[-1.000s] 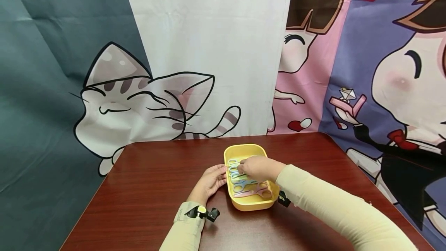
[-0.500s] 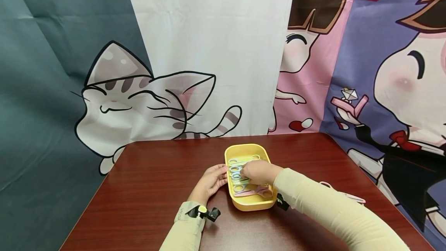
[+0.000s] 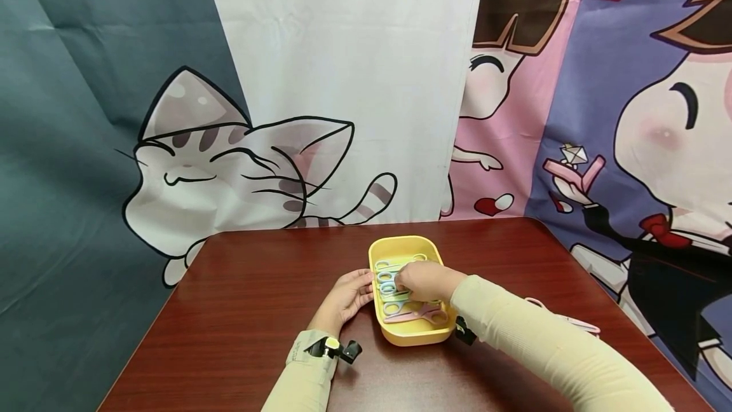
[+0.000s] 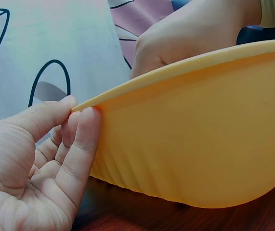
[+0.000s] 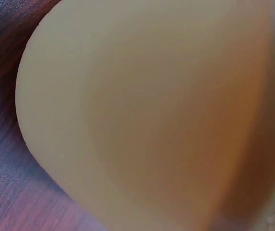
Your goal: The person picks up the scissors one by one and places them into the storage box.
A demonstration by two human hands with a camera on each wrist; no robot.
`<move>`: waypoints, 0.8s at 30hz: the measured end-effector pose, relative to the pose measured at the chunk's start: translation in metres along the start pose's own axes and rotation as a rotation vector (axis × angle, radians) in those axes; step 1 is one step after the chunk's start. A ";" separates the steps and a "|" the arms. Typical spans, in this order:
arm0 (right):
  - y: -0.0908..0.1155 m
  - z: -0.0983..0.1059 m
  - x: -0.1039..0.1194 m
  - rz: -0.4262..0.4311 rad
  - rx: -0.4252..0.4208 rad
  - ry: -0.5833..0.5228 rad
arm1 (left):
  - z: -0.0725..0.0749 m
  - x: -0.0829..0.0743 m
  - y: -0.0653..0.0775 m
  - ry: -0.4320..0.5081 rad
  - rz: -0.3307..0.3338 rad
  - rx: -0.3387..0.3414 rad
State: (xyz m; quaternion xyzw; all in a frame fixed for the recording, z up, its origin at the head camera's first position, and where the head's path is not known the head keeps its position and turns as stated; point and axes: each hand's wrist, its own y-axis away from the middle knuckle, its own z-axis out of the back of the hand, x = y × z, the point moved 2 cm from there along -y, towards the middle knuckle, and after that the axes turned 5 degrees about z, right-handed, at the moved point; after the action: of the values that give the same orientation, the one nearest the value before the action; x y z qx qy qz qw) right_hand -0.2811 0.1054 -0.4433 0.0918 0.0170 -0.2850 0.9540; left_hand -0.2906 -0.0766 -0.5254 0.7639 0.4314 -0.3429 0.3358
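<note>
A yellow plastic bin [image 3: 412,339] stands on the table, holding several small children's scissors in pastel colours. My left hand [image 3: 347,297] pinches its left rim between thumb and fingers, as the left wrist view shows with the bin wall [image 4: 190,139] beside the fingers. My right hand [image 3: 426,281] reaches down inside, over the blue scissors [image 3: 386,288] and green ones in the middle. Its fingertips are hidden, so I cannot tell whether they grip a pair. Pink scissors [image 3: 413,316] lie nearest the bin's front end. Only the blurred bin wall [image 5: 127,110] fills the right wrist view.
Another pair of pink scissors [image 3: 580,324] lies on the dark red wooden table [image 3: 229,323] at the right, partly behind my right sleeve [image 3: 532,336]. Behind the table hangs a cartoon-printed curtain [image 3: 354,49].
My right hand has shifted slightly toward me inside the bin, uncovering scissors at the back. The right sleeve has lowered, revealing the pink scissors on the table. The left hand keeps its hold.
</note>
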 end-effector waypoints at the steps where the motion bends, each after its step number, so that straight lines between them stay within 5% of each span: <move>1: 0.000 0.001 0.000 -0.001 -0.001 -0.010 | 0.000 0.000 0.000 0.002 0.001 -0.001; 8: 0.011 0.014 -0.005 -0.034 -0.030 -0.076 | 0.002 0.003 -0.001 0.010 -0.002 -0.007; 20: 0.070 0.033 -0.051 -0.025 -0.359 -0.103 | 0.001 0.002 -0.002 0.008 0.003 -0.006; 24: 0.096 0.027 -0.066 -0.064 -0.386 -0.112 | 0.002 0.002 -0.002 0.005 0.008 -0.004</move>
State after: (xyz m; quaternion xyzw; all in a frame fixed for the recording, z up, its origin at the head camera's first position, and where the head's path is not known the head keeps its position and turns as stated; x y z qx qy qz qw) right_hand -0.2847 0.2153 -0.3956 -0.1092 0.0212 -0.3114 0.9437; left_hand -0.2924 -0.0766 -0.5284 0.7659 0.4297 -0.3386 0.3377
